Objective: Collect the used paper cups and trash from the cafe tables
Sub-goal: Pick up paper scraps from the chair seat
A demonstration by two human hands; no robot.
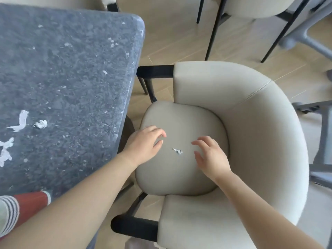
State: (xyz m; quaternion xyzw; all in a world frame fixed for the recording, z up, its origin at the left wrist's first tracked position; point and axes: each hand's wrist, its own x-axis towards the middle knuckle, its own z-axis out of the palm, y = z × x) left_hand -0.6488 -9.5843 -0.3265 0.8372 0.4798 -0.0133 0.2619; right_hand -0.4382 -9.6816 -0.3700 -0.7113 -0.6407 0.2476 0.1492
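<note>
Scrap-picking on the chair is the step in hand. One small torn paper scrap lies near the middle of the cream seat cushion, and the two hands flank it. The left hand hovers just to its left and the right hand just to its right; neither touches it. On both hands the fingers are loosely curled and hold nothing.

The next move, as I judge it, calls for a fine pinch with thumb and forefinger tips, since the scrap is tiny and sits flat on a soft cushion that gives under pressure. A broad grab would likely push it about. One hand is enough, and the other could cup beside it to stop it sliding.

Much of the task looks undone, because the grey bench beside the chair holds more trash:
- one crumpled paper ball
- one long torn strip just beside the ball
- one more cluster of torn white paper at the left edge, cut off by the frame
- a scatter of white flecks too small to count
- one red paper cup at the near corner, seemingly on its side and partly hidden by the left forearm
- one striped item against the cup, perhaps a second cup

One armchair shows whole, and parts of two more show at the top
</note>
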